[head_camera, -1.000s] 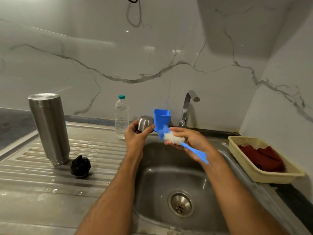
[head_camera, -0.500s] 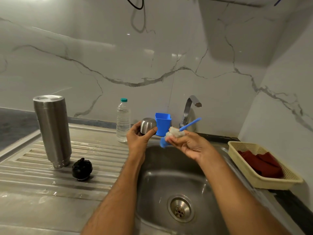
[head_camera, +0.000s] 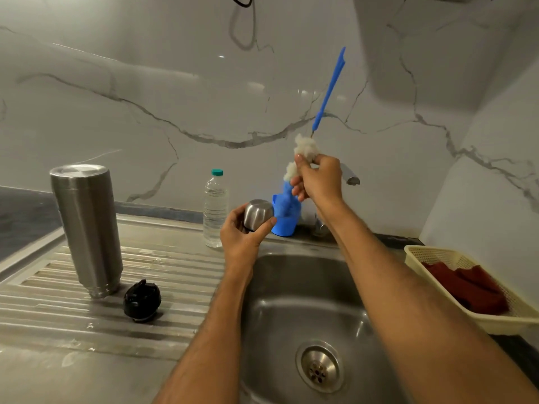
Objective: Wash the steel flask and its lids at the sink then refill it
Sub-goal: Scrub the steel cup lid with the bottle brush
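Here we pinch the bottle brush [head_camera: 328, 91] by its bristles in the right hand [head_camera: 319, 177] (handle waving high), the left hand [head_camera: 242, 236] gripping the steel cap [head_camera: 258, 214], which could slip into the sink [head_camera: 306, 301].

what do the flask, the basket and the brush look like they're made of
Flask: brushed steel by its dull grey sheen and soft reflections. Basket: cream plastic, judging by its moulded mesh walls. Brush: glossy blue handle, probably plastic; its white fluffy head could be sponge or fibre, too blurred to tell.
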